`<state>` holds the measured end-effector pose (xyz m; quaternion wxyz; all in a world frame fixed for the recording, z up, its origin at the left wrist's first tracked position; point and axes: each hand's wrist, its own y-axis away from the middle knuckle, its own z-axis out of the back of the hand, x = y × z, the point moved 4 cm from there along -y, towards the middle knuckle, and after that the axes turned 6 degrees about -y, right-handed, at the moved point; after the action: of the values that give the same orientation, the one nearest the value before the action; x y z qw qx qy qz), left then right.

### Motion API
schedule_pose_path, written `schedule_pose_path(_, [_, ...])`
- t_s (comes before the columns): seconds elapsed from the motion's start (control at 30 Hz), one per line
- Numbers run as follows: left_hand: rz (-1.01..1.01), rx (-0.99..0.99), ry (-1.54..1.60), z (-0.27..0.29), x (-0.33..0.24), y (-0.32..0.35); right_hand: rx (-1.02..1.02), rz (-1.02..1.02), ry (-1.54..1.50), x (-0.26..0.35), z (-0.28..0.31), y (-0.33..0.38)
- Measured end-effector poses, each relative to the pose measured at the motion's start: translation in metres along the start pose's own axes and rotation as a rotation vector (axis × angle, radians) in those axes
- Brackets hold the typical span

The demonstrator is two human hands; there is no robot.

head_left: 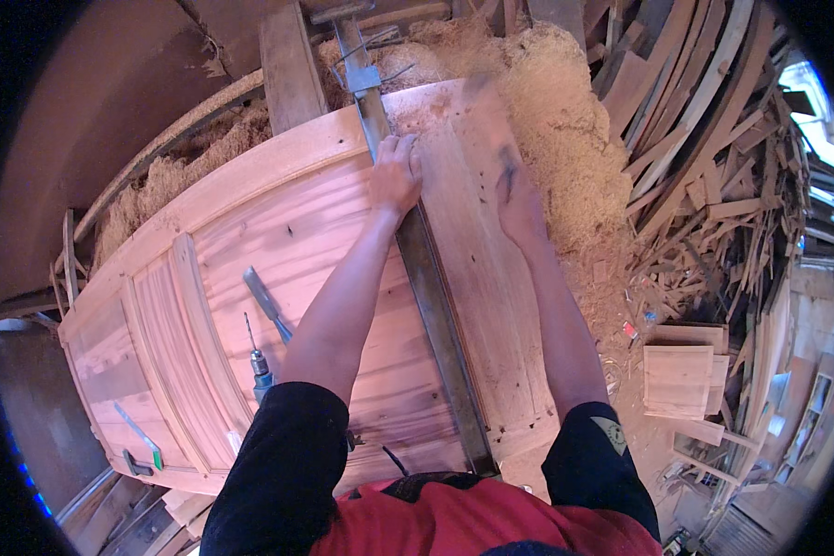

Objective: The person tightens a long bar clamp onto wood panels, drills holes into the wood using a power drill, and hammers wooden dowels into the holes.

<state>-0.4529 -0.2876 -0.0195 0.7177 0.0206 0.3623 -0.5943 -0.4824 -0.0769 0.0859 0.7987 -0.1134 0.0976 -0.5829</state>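
A large pale-wood panelled door (pixel 324 250) lies flat in front of me. Across it runs a long metal bar clamp (pixel 426 278), its blue-grey jaw (pixel 363 79) at the far edge. My left hand (pixel 397 176) is closed over the clamp's bar near that edge, fingers curled. To its right, my right hand (pixel 521 204) is above the door's right-hand board, closed around a motion-smeared hammer-like tool (pixel 508 165); its far end is too blurred to make out. Left of my left forearm, a chisel (pixel 266 301) and a drill with a bit (pixel 258 357) lie on the door.
A square with a green handle (pixel 141 435) lies at the door's near left. Wood shavings (pixel 565 139) heap along the far and right sides. Curved boards and scrap wood (pixel 695 213) pile up at right, above small stacked wooden panels (pixel 678 380) on the floor.
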Motion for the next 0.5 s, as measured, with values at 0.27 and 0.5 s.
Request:
schedule_pose_path(0.27, [0.092,-0.181,0.099,0.007,0.005,-0.002,-0.251,-0.103,-1.063,-0.024,0.037,0.014])
schedule_pose_path(0.5, [0.274,-0.270,0.408,0.015,0.023,-0.041,-0.183,-0.250,-1.368,-0.013,-0.002,0.124])
